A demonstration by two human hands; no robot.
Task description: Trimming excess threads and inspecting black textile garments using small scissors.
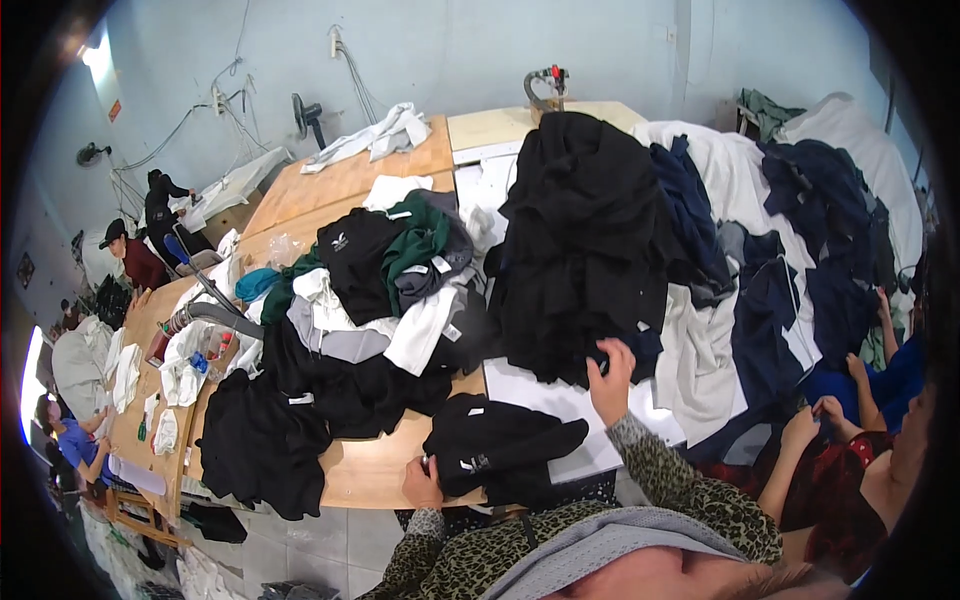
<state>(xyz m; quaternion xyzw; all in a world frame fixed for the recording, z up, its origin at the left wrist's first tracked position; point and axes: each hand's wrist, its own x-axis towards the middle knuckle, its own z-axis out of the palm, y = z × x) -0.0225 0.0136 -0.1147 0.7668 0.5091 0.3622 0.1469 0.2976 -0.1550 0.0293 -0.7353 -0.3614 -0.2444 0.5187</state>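
A folded black garment (pixel 500 448) with a small white emblem lies at the table's front edge. Beside its left end is my left hand (pixel 424 486), fingers curled in; a small pale bit shows at the fingertips, too small to name. My right hand (pixel 611 380) is raised at the lower edge of a tall heap of black garments (pixel 585 240), fingers apart and bent. Its fingertips are close to the heap's cloth; whether they touch it I cannot tell. Left of the folded garment spreads a loose pile with a black sweatshirt (pixel 355 258), green and white pieces among it.
Navy garments (pixel 780 330) and white cloth (pixel 690 345) cover the table's right side. Close on my right, a person in a red-and-black sleeve (pixel 835 500) works with both hands. A grey hose (pixel 225 318) rises at the left. Other people work farther left.
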